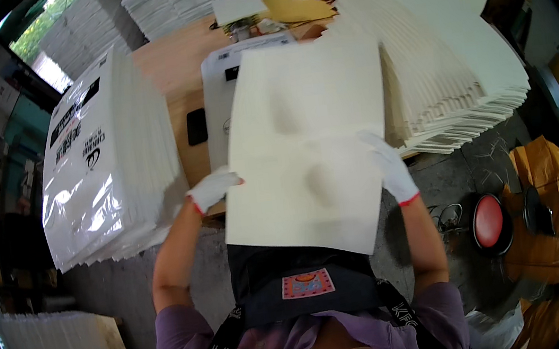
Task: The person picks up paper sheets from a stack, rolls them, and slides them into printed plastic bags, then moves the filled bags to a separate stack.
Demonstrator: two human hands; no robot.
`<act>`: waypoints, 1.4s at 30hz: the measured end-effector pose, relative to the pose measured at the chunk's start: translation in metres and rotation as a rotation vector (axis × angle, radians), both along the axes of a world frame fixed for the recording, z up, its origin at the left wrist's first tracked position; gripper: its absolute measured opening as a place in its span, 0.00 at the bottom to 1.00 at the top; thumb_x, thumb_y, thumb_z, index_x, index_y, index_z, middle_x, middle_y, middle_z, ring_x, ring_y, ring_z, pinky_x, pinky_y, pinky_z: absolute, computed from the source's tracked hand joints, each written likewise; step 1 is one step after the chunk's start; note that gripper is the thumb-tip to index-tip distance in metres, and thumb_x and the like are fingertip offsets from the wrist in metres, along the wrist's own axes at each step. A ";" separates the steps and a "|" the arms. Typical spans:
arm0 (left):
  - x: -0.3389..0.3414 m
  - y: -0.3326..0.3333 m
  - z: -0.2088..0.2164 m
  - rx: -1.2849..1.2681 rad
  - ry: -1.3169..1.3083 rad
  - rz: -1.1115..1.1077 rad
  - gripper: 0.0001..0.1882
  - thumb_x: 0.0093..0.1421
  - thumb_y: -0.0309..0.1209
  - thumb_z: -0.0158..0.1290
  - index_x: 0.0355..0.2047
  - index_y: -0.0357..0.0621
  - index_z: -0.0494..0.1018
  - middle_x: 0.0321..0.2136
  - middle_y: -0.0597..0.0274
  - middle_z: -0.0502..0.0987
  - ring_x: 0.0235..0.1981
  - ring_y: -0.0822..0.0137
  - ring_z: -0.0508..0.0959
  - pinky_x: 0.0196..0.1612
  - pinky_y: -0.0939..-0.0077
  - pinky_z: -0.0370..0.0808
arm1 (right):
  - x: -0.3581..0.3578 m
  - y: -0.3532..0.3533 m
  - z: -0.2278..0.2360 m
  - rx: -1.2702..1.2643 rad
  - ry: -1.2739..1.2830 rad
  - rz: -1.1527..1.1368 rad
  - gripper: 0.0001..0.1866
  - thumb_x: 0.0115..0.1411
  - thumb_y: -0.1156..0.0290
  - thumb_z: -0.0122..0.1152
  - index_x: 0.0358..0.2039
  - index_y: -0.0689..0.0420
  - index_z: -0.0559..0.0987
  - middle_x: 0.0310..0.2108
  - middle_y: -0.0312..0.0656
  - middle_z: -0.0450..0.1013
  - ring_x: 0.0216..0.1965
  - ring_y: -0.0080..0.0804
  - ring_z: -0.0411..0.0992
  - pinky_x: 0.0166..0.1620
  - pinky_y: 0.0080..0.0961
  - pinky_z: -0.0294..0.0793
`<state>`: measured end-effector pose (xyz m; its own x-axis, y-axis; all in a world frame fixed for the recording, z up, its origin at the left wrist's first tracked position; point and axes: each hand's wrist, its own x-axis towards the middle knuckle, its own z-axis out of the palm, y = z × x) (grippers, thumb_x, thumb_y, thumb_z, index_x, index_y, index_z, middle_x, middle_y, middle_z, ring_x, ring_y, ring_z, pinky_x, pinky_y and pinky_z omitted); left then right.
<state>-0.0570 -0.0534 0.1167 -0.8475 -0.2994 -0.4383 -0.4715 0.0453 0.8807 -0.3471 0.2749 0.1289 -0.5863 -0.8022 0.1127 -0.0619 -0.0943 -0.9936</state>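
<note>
- The person holds a large cream paper sheet flat in front of the chest, over the near edge of a wooden worktable.
- The left hand, in a white glove with a red cuff, is closed on the sheet's left edge, fingers mostly hidden under the paper.
- The right hand, gloved the same way, lies on the sheet's right edge with its fingers spread on top; the thumb is out of sight, so the grip underneath cannot be told.
- Beneath the held sheet lies a white printed bag with black marks, flat on the table.
- To the left stands a tall stack of glossy white printed bags, leaning slightly.
- To the right a fanned stack of cream sheets rests on the table, just beside the held sheet.
- A round red stool seat stands on the floor at the lower right.
- The person wears a dark apron over a purple shirt.
</note>
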 end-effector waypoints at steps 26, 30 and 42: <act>-0.159 -0.010 -0.114 -1.122 -0.174 -0.093 0.19 0.56 0.45 0.54 0.45 0.50 0.75 0.44 0.56 0.77 0.45 0.56 0.76 0.48 0.65 0.71 | 0.012 -0.023 0.011 0.720 0.566 -0.201 0.25 0.58 0.49 0.57 0.28 0.62 0.78 0.23 0.54 0.71 0.26 0.48 0.71 0.33 0.37 0.68; -0.158 0.009 -0.103 -0.925 -0.319 -0.425 0.13 0.53 0.42 0.58 0.37 0.55 0.78 0.38 0.61 0.79 0.41 0.58 0.78 0.44 0.65 0.73 | 0.018 -0.009 0.045 0.687 0.659 -0.159 0.19 0.58 0.55 0.60 0.28 0.61 0.79 0.22 0.52 0.72 0.24 0.47 0.72 0.30 0.35 0.69; -0.167 -0.024 -0.080 -0.829 0.178 0.030 0.13 0.62 0.38 0.47 0.42 0.46 0.74 0.37 0.60 0.79 0.37 0.64 0.79 0.42 0.69 0.74 | 0.034 0.020 0.051 0.569 1.153 -0.008 0.15 0.55 0.59 0.61 0.23 0.58 0.75 0.23 0.50 0.72 0.20 0.46 0.73 0.23 0.37 0.73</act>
<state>-0.2245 -0.0770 0.0371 -0.8699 -0.4880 0.0723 -0.3397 0.6989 0.6294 -0.3129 0.2951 0.1802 -0.3847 -0.9012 0.1997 -0.9065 0.3282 -0.2656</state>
